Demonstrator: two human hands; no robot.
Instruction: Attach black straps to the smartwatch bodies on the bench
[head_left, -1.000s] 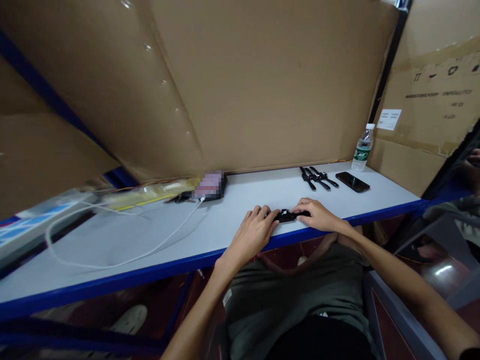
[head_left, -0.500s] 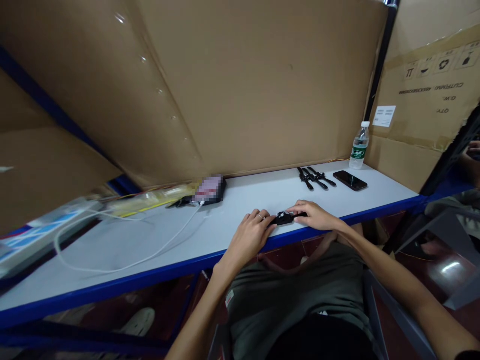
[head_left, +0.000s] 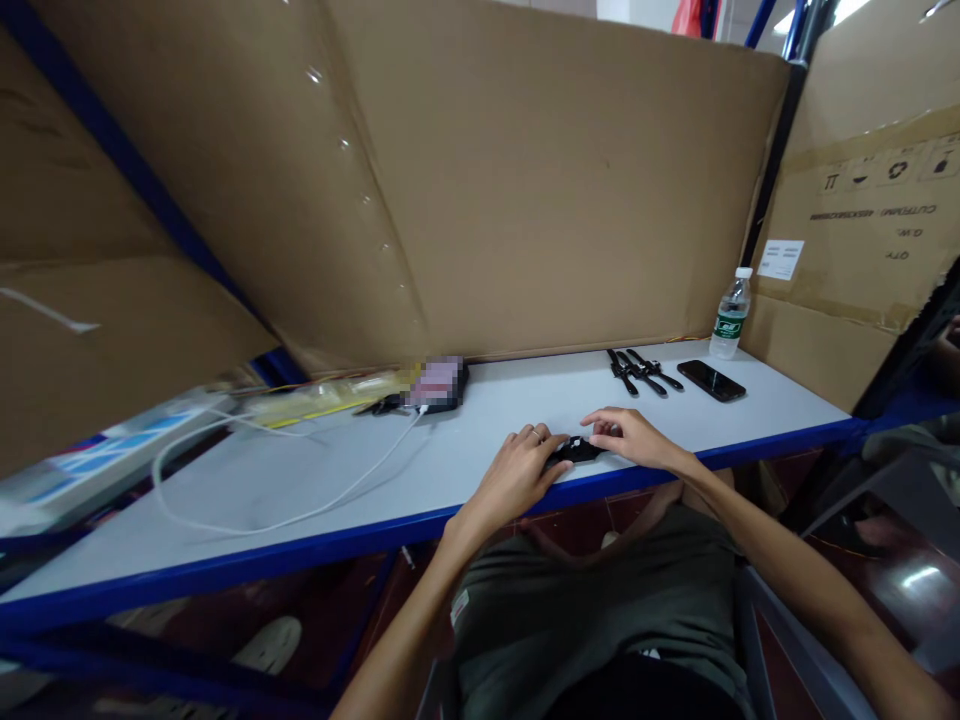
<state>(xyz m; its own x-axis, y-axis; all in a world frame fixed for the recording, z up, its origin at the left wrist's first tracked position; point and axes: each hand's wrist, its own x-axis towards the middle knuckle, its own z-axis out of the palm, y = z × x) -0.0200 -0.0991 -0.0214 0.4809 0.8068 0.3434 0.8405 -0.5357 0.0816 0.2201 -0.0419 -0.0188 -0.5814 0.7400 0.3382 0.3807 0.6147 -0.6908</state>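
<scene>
While the left hand (head_left: 517, 476) and right hand (head_left: 634, 438) pinch a watch (head_left: 576, 451) on the tabletop (head_left: 480, 432),
a flat, steady hold seems wisest.

Dim, even indoor light; wide-angle bending at edges, blurred left side, one pixelated patch.

Left hand (head_left: 517, 470) and right hand (head_left: 634, 437) hold, apparently, a black watch (head_left: 576, 451).

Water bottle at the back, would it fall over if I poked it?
Probably yes: the water bottle stands upright, tall and narrow, so it likely tips easily. Being round, it might then roll along the table. Its clear plastic looks light.
</scene>
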